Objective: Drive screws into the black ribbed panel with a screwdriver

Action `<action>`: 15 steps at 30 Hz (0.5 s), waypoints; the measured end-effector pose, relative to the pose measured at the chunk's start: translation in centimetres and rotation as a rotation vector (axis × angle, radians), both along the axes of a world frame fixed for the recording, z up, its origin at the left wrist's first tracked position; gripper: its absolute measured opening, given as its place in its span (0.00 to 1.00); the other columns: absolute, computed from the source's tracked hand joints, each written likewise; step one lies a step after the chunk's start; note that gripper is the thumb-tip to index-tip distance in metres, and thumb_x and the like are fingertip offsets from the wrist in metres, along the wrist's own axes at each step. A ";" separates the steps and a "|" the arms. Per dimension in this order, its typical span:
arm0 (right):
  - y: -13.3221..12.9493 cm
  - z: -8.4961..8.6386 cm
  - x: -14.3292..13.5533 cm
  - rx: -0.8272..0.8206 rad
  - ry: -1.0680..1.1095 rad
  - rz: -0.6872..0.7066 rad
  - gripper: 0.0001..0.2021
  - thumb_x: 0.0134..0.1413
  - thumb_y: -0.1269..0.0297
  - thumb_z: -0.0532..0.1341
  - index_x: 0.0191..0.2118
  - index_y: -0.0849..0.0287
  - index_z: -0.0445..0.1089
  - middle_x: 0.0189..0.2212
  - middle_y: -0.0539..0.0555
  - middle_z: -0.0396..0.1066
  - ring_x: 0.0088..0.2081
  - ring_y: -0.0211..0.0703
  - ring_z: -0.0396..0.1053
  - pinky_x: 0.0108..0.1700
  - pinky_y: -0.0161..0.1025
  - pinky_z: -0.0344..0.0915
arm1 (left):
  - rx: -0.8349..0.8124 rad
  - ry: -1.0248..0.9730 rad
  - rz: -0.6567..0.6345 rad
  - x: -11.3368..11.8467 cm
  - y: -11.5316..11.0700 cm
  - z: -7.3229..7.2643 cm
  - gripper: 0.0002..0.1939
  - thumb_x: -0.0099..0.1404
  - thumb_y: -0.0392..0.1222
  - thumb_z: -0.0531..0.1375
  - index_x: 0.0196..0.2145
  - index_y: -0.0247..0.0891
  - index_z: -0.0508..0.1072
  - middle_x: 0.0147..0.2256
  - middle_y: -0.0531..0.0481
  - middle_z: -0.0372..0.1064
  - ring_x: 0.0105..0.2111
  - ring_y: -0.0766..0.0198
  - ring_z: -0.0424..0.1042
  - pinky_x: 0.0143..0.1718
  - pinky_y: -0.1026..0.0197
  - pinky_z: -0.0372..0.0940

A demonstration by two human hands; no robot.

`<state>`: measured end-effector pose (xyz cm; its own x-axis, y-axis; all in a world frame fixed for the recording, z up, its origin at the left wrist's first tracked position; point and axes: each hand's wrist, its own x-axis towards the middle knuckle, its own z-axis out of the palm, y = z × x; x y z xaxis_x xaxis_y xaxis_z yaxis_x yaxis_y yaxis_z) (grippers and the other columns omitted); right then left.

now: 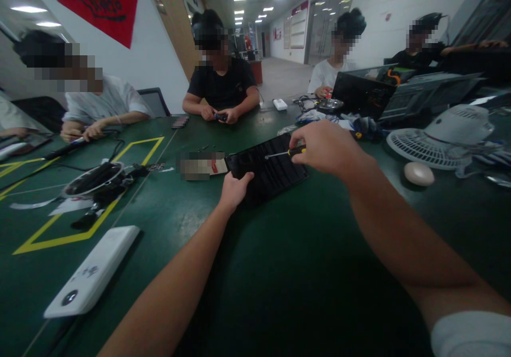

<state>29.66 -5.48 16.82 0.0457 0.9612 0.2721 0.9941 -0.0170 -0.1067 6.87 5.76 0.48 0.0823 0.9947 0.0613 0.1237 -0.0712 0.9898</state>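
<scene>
My 2 hands are both busy with a flat black panel (255,173) at the middle of my reach, tilted over the green desk (319,240); I can't tell whether its lower edge rests there. My left hand (235,191) grips the panel's near left corner, thumb on top of the face, and my right hand (325,147) is closed around the handle of a screwdriver (284,154). Its shaft points left across the panel, with the tip at the middle of the face; whether it sits in a screw is too small to make out.

As for what is done, the panel is steadied and the screwdriver is lined up on it. The panel looks like 1 whole piece, with no part visibly lifted off its face. A few small dark bits (205,148) lie on the desk just beyond a pale box (217,166), but I can't say if they are screws. What is left is hard to count: I judge the screwdriver work unfinished, since the tip is at the face, but the dark surface hides how many fixings are in or out. The box lies just beside the panel's left end. Well apart from all this are a white device (93,272) to my left and a white fan (459,125) to my right
</scene>
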 end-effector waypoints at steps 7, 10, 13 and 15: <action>0.1 -0.1 0.0 0.018 -0.029 -0.002 0.16 0.57 0.68 0.68 0.49 0.50 0.87 0.49 0.58 0.84 0.51 0.63 0.79 0.48 0.52 0.72 | 0.001 -0.005 0.019 0.0 0.2 -0.3 0.18 0.53 0.49 0.75 0.39 0.38 0.82 0.42 0.39 0.85 0.47 0.41 0.84 0.56 0.43 0.75; 0.1 -0.1 0.0 0.025 -0.034 -0.018 0.15 0.58 0.66 0.68 0.49 0.49 0.87 0.49 0.58 0.85 0.51 0.62 0.79 0.48 0.52 0.72 | 0.001 -0.008 0.015 0.0 0.2 -0.3 0.18 0.53 0.49 0.74 0.39 0.38 0.82 0.42 0.39 0.84 0.47 0.41 0.83 0.55 0.43 0.76; 0.1 -0.1 -0.1 0.028 -0.041 -0.030 0.15 0.58 0.64 0.68 0.49 0.49 0.88 0.48 0.58 0.85 0.50 0.61 0.79 0.48 0.52 0.72 | 0.021 -0.008 0.008 0.0 0.1 -0.3 0.19 0.53 0.49 0.74 0.39 0.38 0.82 0.42 0.39 0.85 0.47 0.41 0.83 0.55 0.43 0.76; 0.1 -0.1 -0.2 0.030 -0.050 -0.037 0.15 0.59 0.64 0.67 0.48 0.49 0.88 0.47 0.58 0.85 0.50 0.61 0.79 0.48 0.52 0.72 | 0.027 -0.003 0.004 0.0 0.1 -0.2 0.19 0.53 0.50 0.74 0.40 0.37 0.82 0.42 0.39 0.85 0.46 0.41 0.83 0.55 0.43 0.76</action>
